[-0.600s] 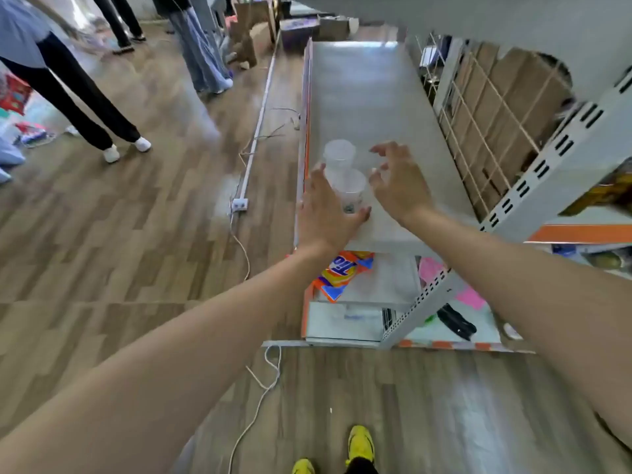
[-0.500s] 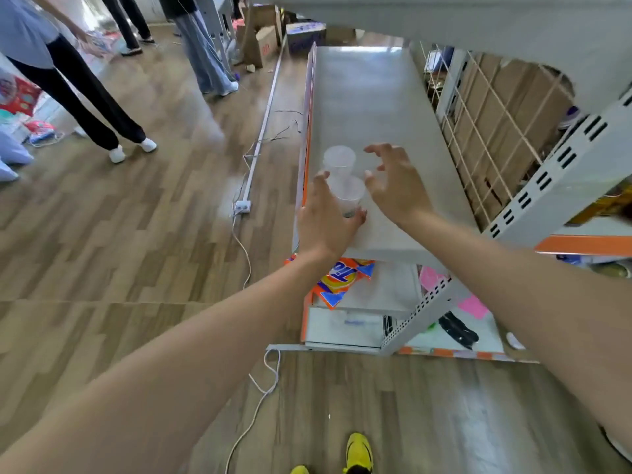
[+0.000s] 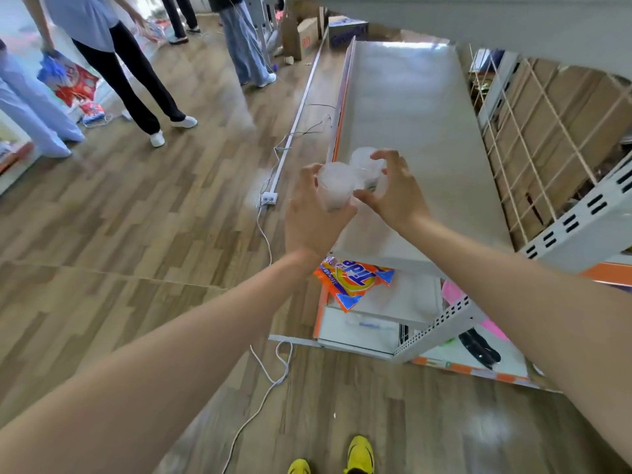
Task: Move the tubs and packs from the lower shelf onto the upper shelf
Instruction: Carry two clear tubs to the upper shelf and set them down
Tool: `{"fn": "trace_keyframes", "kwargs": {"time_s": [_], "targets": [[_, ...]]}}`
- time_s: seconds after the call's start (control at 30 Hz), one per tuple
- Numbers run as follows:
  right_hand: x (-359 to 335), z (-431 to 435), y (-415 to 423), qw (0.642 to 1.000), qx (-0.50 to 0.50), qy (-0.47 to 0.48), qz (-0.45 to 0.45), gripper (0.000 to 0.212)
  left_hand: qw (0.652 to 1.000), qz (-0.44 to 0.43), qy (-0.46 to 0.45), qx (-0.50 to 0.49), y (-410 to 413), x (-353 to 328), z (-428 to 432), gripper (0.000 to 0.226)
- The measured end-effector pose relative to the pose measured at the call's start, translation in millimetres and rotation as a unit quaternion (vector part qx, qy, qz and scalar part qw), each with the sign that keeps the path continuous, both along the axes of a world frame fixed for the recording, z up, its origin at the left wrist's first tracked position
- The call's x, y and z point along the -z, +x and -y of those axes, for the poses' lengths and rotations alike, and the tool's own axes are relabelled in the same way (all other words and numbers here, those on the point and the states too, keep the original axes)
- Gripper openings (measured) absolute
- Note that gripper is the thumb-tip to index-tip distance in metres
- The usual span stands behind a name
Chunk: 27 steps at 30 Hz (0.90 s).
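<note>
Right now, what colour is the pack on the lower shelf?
The pack is mostly orange, with a yellow centre and blue corners; the head view shows it.

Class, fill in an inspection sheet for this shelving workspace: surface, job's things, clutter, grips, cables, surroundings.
Surface: upper shelf, grey with an orange side edge.
Job's things: near tub and far tub, both clear; orange Tide pack on lower shelf.
Clutter: pink sheets and a black object, low on the right.
Grips: left hand holds near tub; right hand curls round far tub.
Cables: white cable across the wood floor.
Surroundings: people standing; cardboard boxes beyond.
</note>
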State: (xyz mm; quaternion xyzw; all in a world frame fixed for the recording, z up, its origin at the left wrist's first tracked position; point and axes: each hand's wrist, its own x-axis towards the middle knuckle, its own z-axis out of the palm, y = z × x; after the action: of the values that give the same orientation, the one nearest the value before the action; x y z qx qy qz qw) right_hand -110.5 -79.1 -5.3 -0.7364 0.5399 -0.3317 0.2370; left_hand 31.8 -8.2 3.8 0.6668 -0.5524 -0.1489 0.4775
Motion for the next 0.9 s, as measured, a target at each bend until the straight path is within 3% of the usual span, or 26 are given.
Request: {"fn": "trace_keyframes", "kwargs": {"time_s": [0.2,0.33,0.6,0.9], "targets": [[5.2,-0.1,17.0,0.996,0.079,-0.002,0.047,0.050,0.997,-0.008,0.030,-0.067,28.9,0.1,2.9,0.063],[-10.0,4.0,27.6,0.995,0.075,-0.036,0.056,0.052,0.993,-0.009,0.060,-0.105,60.8,0.0,1.4,0.065],[-30.8,-2.6,121.2,0.995,-0.057,-0.050,0.066,0.052,0.973,-0.013,0.080,-0.215,152.1,0.9,-35.2,0.058],[1.8,-48.2,302.6,0.978,-0.207,-0.016,0.022,0.051,0.931,-0.033,0.094,-0.350,297.9,16.3,-108.4,0.060]]}}
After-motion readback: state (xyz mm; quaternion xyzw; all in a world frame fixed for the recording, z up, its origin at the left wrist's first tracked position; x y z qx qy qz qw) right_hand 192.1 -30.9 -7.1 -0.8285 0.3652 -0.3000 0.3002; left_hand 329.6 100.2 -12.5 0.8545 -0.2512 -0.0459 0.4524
